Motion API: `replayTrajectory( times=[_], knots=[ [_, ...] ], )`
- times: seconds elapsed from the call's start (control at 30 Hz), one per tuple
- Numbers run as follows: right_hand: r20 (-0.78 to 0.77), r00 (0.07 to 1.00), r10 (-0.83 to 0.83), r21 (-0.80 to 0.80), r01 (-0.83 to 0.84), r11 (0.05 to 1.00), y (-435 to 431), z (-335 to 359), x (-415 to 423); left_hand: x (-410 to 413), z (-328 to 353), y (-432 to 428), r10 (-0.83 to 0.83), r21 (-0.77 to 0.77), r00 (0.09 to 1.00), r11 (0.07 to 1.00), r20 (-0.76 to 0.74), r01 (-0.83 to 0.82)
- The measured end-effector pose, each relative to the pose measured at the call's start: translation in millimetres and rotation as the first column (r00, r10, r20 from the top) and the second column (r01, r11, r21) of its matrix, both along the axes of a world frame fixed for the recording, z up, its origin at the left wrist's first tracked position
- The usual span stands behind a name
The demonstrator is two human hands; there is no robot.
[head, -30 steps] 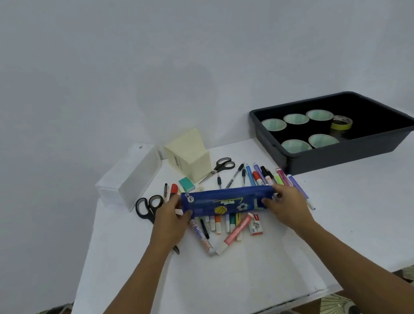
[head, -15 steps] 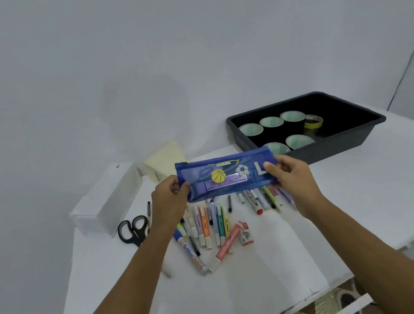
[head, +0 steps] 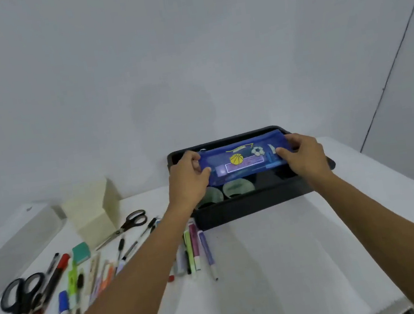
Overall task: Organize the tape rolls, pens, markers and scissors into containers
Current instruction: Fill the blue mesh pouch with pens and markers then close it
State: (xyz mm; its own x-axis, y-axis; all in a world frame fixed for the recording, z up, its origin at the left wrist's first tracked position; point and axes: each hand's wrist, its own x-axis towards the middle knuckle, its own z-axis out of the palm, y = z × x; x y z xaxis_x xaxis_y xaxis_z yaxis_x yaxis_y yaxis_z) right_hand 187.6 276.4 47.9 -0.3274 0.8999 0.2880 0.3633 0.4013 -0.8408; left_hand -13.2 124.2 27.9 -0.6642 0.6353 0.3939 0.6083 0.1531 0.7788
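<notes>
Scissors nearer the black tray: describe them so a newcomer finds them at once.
Start at the black tray and look left across the white table to the cream box. The scissors lie at its base, black handles toward the tray. The other scissors lie at the table's far left, blades pointing toward the person.

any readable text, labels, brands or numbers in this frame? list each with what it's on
No text can be read.
On the blue see-through pencil pouch, gripped by the left hand and right hand over the black plastic tray: basketball and football pictures only; its purple label strip is blurred.
On the markers and pens lying on the white table: barrel print too blurred.
</notes>
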Motion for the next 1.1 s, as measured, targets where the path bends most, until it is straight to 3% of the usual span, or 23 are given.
replayTrajectory(
  times=[0.13,0.27,0.33,0.5,0.57,0.67,0.77,0.9,1.03,1.1],
  knots=[
    [0.28,0.958,-0.053,0.076,0.033,0.997,71.3,-1.2,20.0,38.9,-4.0,63.2,-0.077,-0.121,0.996,0.99,-0.046,0.071],
    [0.505,0.859,-0.087,0.173,-0.001,0.985,110.6,-6.3,27.5,62.4,-11.8,111.3,-0.134,-0.272,0.983,0.957,-0.124,0.096],
    [0.64,0.763,-0.094,0.218,-0.063,0.974,118.0,-6.3,29.0,69.5,-19.0,126.6,-0.181,-0.404,0.972,0.908,-0.148,0.108],
    [0.874,0.486,0.017,0.114,-0.238,0.965,121.4,-13.7,26.2,67.7,-34.1,144.7,-0.27,-0.637,0.954,0.76,-0.127,0.13],
    [0.902,0.428,0.054,0.076,-0.282,0.956,124.5,-23.2,22.1,65.2,-36.5,150.8,-0.321,-0.719,0.937,0.683,-0.136,0.129],
    [0.88,0.456,0.132,0.041,-0.35,0.936,129.6,-36.6,10.0,59.9,-39.1,156.4,-0.359,-0.798,0.915,0.598,-0.183,0.075],
    [0.83,0.442,0.34,-0.16,-0.395,0.904,132.6,-49.5,-2.3,57.2,-42.6,157.8,-0.37,-0.829,0.903,0.558,-0.217,0.03],
    [0.82,0.411,0.398,-0.236,-0.39,0.89,134.2,-52.7,-5.9,50.2,-43.8,152.4,-0.39,-0.805,0.893,0.591,-0.225,0.055],
    [0.779,0.463,0.422,-0.222,-0.426,0.877,132.9,-57.6,-3.6,37.1,-39.0,137.2,-0.311,-0.743,0.912,0.67,-0.267,0.011],
    [0.749,0.475,0.461,-0.235,-0.46,0.856,128.7,-58.8,-4.9,30.2,-36.1,126.1,-0.271,-0.772,0.93,0.636,-0.249,-0.021]
  ],
)
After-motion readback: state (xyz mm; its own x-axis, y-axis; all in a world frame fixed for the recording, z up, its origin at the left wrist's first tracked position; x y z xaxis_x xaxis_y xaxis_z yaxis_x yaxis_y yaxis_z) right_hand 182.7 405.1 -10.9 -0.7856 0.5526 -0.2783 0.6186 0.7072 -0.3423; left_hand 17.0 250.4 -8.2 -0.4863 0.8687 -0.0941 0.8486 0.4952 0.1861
